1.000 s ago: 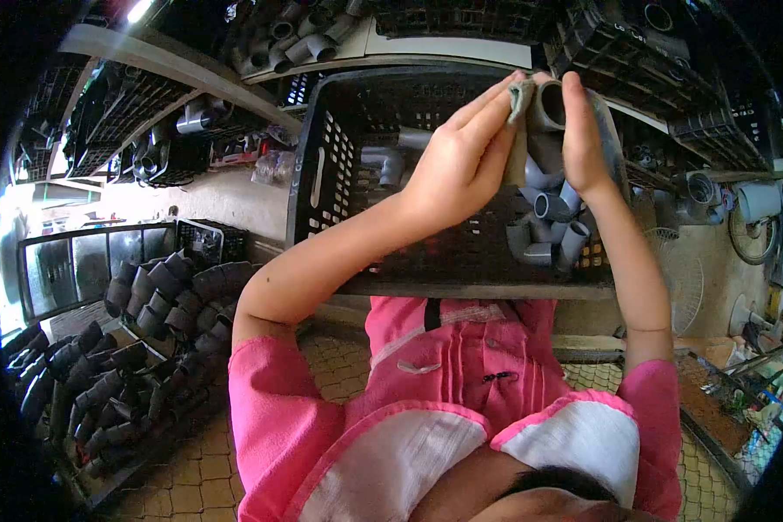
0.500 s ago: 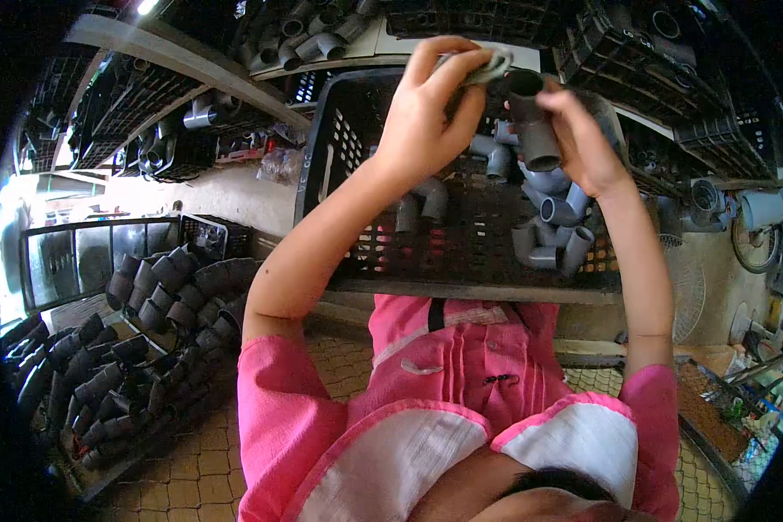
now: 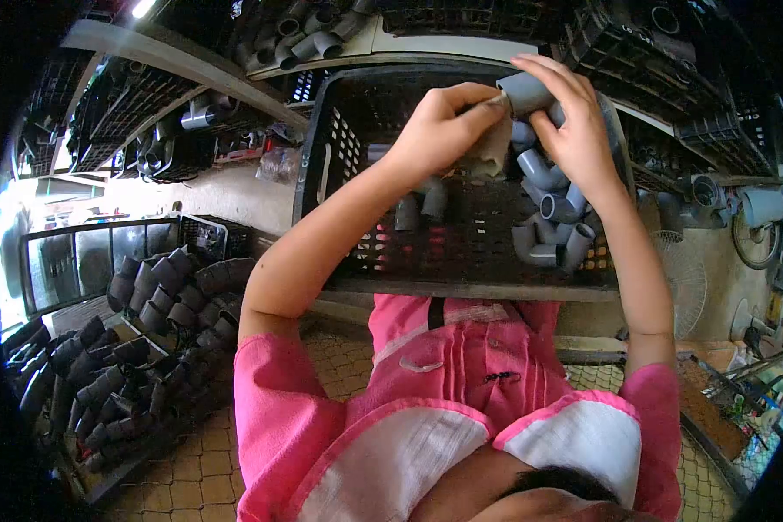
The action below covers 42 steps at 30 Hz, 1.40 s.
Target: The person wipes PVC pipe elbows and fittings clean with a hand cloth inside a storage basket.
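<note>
My right hand (image 3: 576,122) is wrapped round a grey pipe fitting (image 3: 524,93), held above the black crate (image 3: 452,287). My left hand (image 3: 448,126) pinches a dull beige-grey cloth (image 3: 494,143) against the fitting's left end. The cloth hangs down below my left fingertips. Inside the crate, several grey elbow fittings (image 3: 538,170) lie on the right side, and darker elbows (image 3: 434,198) rest near the middle.
Many dark pipe fittings (image 3: 104,391) are heaped at the lower left. Black crates (image 3: 622,70) stand at the upper right, and more fittings (image 3: 326,43) lie on a shelf beyond the crate. A fan (image 3: 683,283) is at the right.
The fitting has turned from upright to lying nearly sideways in my right hand. My left hand has moved down with the cloth, which now touches the fitting's end.
</note>
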Each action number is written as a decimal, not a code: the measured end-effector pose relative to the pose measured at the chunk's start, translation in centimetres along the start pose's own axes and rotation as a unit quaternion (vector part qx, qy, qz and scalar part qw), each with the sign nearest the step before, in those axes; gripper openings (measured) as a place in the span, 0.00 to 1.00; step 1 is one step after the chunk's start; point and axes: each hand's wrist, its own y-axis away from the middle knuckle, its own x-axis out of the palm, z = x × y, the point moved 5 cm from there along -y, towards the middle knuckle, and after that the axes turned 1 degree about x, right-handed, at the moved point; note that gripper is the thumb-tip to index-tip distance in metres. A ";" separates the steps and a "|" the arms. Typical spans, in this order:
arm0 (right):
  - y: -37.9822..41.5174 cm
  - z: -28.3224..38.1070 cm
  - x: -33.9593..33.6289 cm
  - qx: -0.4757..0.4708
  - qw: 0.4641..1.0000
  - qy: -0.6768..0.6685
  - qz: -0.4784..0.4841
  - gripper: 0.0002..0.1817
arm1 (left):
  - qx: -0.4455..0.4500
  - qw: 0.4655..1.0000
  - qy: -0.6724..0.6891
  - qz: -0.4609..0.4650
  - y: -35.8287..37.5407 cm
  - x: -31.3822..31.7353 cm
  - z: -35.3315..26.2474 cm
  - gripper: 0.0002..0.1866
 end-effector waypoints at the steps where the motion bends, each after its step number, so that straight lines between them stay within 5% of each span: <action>1: 0.0 0.1 0.0 -0.011 1.000 0.014 -0.006 0.32 | -0.057 0.996 0.063 0.006 0.3 0.1 -0.3 0.15; 3: -0.1 0.2 0.0 -0.034 0.998 0.044 -0.018 0.32 | 0.044 0.989 0.138 0.035 0.2 0.1 0.4 0.16; 5: 0.0 0.9 -0.1 -0.043 0.997 0.068 -0.020 0.32 | -0.124 0.918 0.371 0.062 -0.6 0.3 2.6 0.14; 8: -0.1 1.3 0.0 -0.065 0.993 0.095 -0.034 0.32 | -0.096 0.888 0.446 0.059 -0.6 0.0 2.4 0.16; 10: -0.2 1.5 -0.4 -0.079 0.990 0.104 -0.057 0.32 | 0.165 0.981 0.092 0.038 -0.8 -0.8 1.9 0.15; 11: -0.4 1.7 -0.8 -0.084 0.988 0.105 -0.073 0.31 | 0.174 0.977 0.117 0.037 -1.2 -1.2 2.3 0.15; 13: -0.4 1.5 -1.4 -0.090 0.986 0.091 -0.107 0.31 | 0.013 0.873 0.484 0.063 -1.0 -1.7 1.5 0.20; 15: -0.3 0.7 -1.6 -0.061 0.987 0.015 -0.151 0.32 | 0.124 0.949 0.284 -0.060 -1.2 -3.6 0.9 0.14; 17: -0.3 0.9 -1.9 -0.042 0.988 0.022 -0.147 0.38 | 0.099 0.947 0.267 -0.145 -0.5 -4.6 -1.3 0.14; 19: 0.0 1.0 -1.4 -0.015 0.994 0.052 -0.098 0.42 | 0.216 0.958 0.050 -0.184 0.1 -4.1 -2.6 0.13; 22: 0.0 1.0 -0.9 0.017 0.996 -0.007 -0.087 0.50 | 0.451 0.830 -0.286 -0.162 1.5 -1.6 -4.7 0.17; 24: -0.1 1.9 -1.0 0.012 0.996 -0.019 -0.086 0.51 | 0.469 0.784 -0.379 -0.144 2.5 0.2 -5.0 0.20; 32: 0.2 2.1 -1.0 -0.032 0.995 0.063 -0.064 0.52 | 0.531 0.684 -0.487 -0.111 3.5 0.3 -5.1 0.25; 42: 0.2 3.4 -1.4 -0.041 0.993 0.092 -0.058 0.50 | 0.530 0.676 -0.497 -0.121 3.4 0.8 -5.4 0.26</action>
